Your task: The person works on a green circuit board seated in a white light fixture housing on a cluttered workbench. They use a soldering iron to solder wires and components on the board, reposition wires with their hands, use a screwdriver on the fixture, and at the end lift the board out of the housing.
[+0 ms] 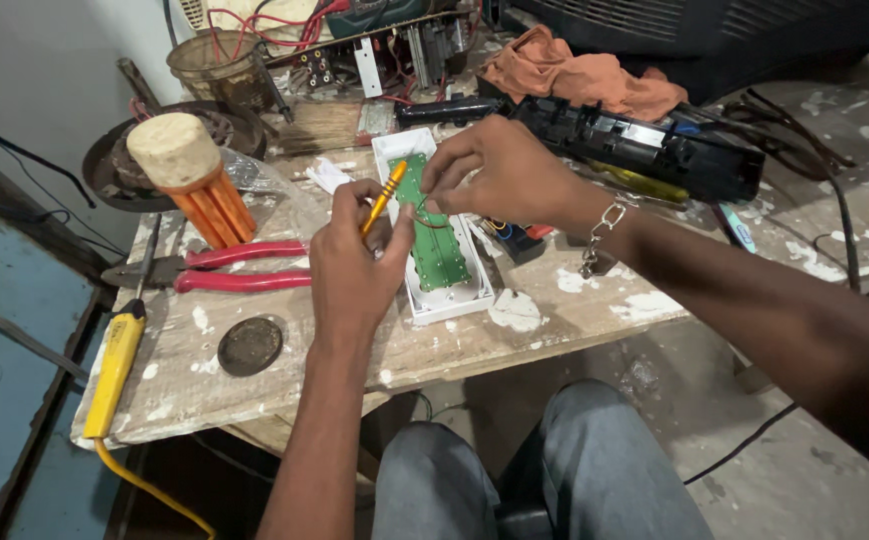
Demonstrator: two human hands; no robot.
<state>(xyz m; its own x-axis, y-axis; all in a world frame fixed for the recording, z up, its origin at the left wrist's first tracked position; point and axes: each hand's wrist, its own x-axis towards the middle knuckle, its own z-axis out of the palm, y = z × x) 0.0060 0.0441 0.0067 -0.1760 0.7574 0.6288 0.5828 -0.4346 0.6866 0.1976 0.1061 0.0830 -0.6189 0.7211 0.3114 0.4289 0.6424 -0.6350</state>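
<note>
A green circuit board [441, 250] lies inside an open white plastic casing [454, 300] on the paint-spattered wooden table [574, 300]. My left hand [354, 265] grips a small tool with a yellow-orange handle [387, 192], its tip hidden near the board's top left. My right hand [499, 175], with a chain bracelet at the wrist, pinches a thin wire loop at the board's upper part, fingertips touching it.
Red-handled pliers [239, 268] and a yellow soldering iron [114, 365] lie to the left, beside an orange spool with a beige cap [194, 180] and a round dark disc [250, 346]. A long black device [644, 150], an orange cloth [579, 75] and electronics crowd the back. My knees sit below the table edge.
</note>
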